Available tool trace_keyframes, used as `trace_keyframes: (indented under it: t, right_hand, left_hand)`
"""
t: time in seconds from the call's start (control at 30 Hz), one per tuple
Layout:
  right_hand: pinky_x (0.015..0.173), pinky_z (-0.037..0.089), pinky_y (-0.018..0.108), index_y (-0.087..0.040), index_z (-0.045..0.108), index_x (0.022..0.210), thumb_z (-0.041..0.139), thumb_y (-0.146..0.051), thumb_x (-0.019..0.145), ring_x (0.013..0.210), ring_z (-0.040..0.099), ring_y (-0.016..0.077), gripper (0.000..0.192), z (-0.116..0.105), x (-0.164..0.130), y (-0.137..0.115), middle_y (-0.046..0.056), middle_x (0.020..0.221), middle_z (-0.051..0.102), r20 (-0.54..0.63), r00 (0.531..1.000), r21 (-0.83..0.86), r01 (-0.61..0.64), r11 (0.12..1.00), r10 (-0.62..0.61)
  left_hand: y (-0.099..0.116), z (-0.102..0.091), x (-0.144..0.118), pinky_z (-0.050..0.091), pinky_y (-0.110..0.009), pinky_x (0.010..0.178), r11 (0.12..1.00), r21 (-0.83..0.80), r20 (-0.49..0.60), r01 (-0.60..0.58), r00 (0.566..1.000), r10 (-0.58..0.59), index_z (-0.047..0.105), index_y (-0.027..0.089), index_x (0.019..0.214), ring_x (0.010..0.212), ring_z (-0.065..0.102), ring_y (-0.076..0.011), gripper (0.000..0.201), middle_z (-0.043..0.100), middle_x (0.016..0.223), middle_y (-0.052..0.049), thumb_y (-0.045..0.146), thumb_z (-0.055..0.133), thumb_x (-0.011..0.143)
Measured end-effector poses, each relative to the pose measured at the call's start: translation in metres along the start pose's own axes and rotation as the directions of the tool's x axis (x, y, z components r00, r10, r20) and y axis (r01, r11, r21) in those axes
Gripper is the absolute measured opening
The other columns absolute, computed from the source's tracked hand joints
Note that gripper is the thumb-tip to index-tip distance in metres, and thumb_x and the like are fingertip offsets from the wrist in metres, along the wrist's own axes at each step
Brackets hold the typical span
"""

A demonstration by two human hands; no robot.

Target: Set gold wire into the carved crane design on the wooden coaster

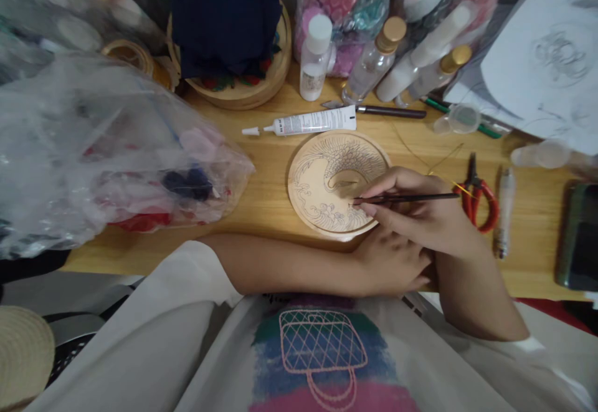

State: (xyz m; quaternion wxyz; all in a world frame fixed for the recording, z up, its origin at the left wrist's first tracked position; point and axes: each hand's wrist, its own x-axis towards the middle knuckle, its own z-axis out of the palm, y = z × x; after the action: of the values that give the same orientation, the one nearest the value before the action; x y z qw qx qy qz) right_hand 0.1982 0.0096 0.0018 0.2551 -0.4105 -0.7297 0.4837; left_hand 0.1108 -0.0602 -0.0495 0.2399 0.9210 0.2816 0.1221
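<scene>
My right hand is closed in a pinch around a slim dark paintbrush; its tip is at the lower right of a round wooden disc. Fine lines on the disc draw a bird with scaly feathers, curling waves and small flower-like shapes. My left hand lies at the table's front edge, just below the disc and partly beneath my right hand and wrist. Its fingers are loosely extended and hold nothing visible. A white tube lies just above the disc, its cap off beside the nozzle.
Red-handled pliers, a clear pen-like tube and a phone lie to the right. Behind the disc are a palette knife and several bottles. A plastic bag covers the left; sketched paper lies back right.
</scene>
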Motion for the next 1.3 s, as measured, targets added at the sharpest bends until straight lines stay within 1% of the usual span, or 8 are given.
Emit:
trace_keyframes:
  t: [0.13,0.2,0.27,0.43,0.5,0.63,0.87,1.3]
  right_hand:
    - [0.062,0.058,0.024,-0.022,0.068,0.086,0.073,-0.022,0.080,0.069,0.069,0.0123,0.007,-0.003,-0.001,-0.002,-0.002,0.077,0.073,-0.057,0.998,0.010,0.022,1.000,-0.022]
    - [0.062,0.058,0.026,-0.023,0.069,0.086,0.073,-0.024,0.080,0.069,0.069,0.0134,0.007,-0.004,-0.001,-0.002,-0.001,0.077,0.073,-0.087,0.996,0.012,0.012,1.000,-0.011]
    - [0.063,0.059,0.027,-0.022,0.069,0.086,0.073,-0.025,0.081,0.071,0.070,0.0142,0.007,-0.003,-0.001,-0.003,-0.001,0.079,0.074,-0.115,0.993,0.031,0.014,0.999,-0.010]
    - [0.062,0.057,0.024,-0.020,0.068,0.082,0.074,-0.023,0.079,0.069,0.069,0.0129,0.007,0.001,0.000,-0.003,0.001,0.077,0.073,-0.163,0.984,0.060,0.077,0.995,-0.066]
    - [0.062,0.055,0.024,-0.019,0.068,0.082,0.073,-0.022,0.079,0.069,0.068,0.0124,0.006,0.003,0.000,-0.002,0.001,0.077,0.073,-0.161,0.984,0.062,0.085,0.994,-0.074]
    - [0.061,0.052,0.025,-0.018,0.068,0.082,0.071,-0.022,0.080,0.068,0.066,0.0124,0.005,0.006,0.000,0.002,0.002,0.076,0.072,-0.126,0.987,0.046,0.104,0.994,-0.097]
    - [0.062,0.051,0.025,-0.018,0.069,0.083,0.072,-0.024,0.080,0.068,0.064,0.0121,0.007,0.009,0.000,0.007,0.002,0.077,0.072,-0.091,0.990,0.058,0.113,0.992,-0.107]
    - [0.061,0.050,0.025,-0.019,0.069,0.082,0.071,-0.021,0.078,0.068,0.064,0.0123,0.005,0.007,0.000,0.006,0.000,0.077,0.071,-0.074,0.996,0.058,0.060,0.997,-0.056]
  left_hand:
    - [0.009,-0.012,-0.007,0.043,-0.040,0.096,0.989,0.142,-0.101,-0.032,0.994,0.046,0.070,0.011,0.107,0.111,0.062,-0.0262,0.032,0.072,0.109,-0.011,0.026,0.043,0.099]
    - [0.012,-0.036,-0.018,0.046,-0.040,0.087,0.969,0.240,-0.165,-0.053,0.982,0.094,0.070,0.009,0.104,0.100,0.065,-0.0252,0.028,0.072,0.103,-0.012,0.013,0.044,0.094]
    - [0.008,-0.067,-0.034,0.043,-0.034,0.066,0.970,0.231,-0.265,-0.082,0.954,0.144,0.067,0.015,0.079,0.076,0.062,-0.0200,0.024,0.068,0.077,-0.006,0.015,0.048,0.093]
    - [-0.039,-0.123,-0.064,0.045,-0.031,0.069,0.957,0.104,-0.460,0.270,0.867,-0.194,0.059,0.018,0.077,0.076,0.058,-0.0152,0.024,0.064,0.075,-0.002,0.021,0.047,0.097]
    - [-0.060,-0.125,-0.068,0.046,-0.031,0.070,0.956,-0.010,-0.522,0.294,0.814,-0.256,0.057,0.018,0.075,0.077,0.058,-0.0150,0.023,0.063,0.074,-0.001,0.022,0.050,0.096]
    - [-0.080,-0.111,-0.071,0.048,-0.036,0.077,0.963,-0.105,-0.478,0.249,0.836,-0.268,0.058,0.021,0.079,0.080,0.059,-0.0161,0.020,0.065,0.079,-0.001,0.025,0.050,0.096]
    - [-0.081,-0.101,-0.073,0.048,-0.036,0.083,0.978,-0.061,-0.346,0.200,0.915,-0.208,0.063,0.021,0.089,0.089,0.059,-0.0182,0.013,0.068,0.087,-0.004,0.030,0.055,0.093]
    - [-0.084,-0.101,-0.072,0.045,-0.034,0.083,0.966,-0.132,-0.233,0.224,0.940,-0.250,0.066,0.021,0.085,0.085,0.059,-0.0156,0.014,0.068,0.083,-0.001,0.024,0.054,0.093]
